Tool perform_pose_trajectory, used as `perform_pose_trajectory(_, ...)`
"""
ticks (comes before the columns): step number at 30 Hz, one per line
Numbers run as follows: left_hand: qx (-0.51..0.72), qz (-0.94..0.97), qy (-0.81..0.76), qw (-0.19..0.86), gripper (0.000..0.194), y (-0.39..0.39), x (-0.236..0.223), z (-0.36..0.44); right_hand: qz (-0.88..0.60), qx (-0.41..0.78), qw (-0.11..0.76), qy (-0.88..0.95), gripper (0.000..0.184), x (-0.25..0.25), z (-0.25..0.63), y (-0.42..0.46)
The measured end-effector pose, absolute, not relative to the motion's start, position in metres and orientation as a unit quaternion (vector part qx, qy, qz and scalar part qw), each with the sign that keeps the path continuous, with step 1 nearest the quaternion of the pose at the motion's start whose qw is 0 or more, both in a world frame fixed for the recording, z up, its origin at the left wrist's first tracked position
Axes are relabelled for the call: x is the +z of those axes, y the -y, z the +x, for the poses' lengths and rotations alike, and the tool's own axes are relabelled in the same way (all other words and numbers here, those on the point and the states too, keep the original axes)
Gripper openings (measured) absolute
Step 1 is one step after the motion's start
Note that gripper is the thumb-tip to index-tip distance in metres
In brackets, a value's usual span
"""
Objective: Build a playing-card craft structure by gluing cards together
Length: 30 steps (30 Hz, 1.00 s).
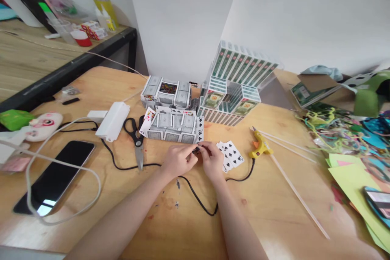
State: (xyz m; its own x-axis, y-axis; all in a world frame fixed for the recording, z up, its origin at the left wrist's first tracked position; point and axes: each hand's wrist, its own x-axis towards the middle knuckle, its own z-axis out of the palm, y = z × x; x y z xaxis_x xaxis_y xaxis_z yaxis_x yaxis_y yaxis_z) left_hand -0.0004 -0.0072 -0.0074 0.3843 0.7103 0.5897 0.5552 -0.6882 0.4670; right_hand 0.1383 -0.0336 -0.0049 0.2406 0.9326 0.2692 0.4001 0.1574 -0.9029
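My left hand (179, 161) and my right hand (212, 161) meet at the fingertips, both pinched on a small dark piece that my fingers mostly hide. Just beyond them stands a tray-like structure of playing cards (173, 135), with face-up cards along its rim. Behind it is a second box made of cards (183, 96), with an opening in its top. Beside my right hand, a few loose spade cards (233, 154) lie face up. Further right rests a yellow hot glue gun (260, 146). Black-handled scissors (138, 146) lie open, left of my left hand.
Green-and-white card boxes (240, 69) are stacked at the back. The glue gun's black cable (198, 199) runs beneath my arms. Glue sticks (298, 195) lie at right, near coloured paper (350, 183) and craft scraps. A phone (57, 174) and white power adapter (113, 121) are at left.
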Motion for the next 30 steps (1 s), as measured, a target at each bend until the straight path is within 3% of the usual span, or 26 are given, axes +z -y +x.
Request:
perform_pose_trajectory(11,0.371,0.859,-0.342,0.085,0.042,0.008,-0.004,-0.005,-0.576,0.284,0.511,0.572,0.017,-0.001,0.143,0.034)
perform_pose_trajectory(21,0.4,0.792,-0.373,0.271,0.048,0.006,-0.007,-0.006,-0.6,0.302,0.521,0.526,0.018,-0.005,0.144,0.028)
perform_pose_trajectory(25,0.394,0.762,-0.404,0.318,0.041,0.004,-0.008,-0.002,-0.612,0.278,0.507,0.539,0.019,-0.004,0.145,0.028)
perform_pose_trajectory(30,0.418,0.747,-0.418,0.303,0.023,-0.002,-0.008,0.001,-0.613,0.264,0.517,0.537,0.022,-0.003,0.145,0.028)
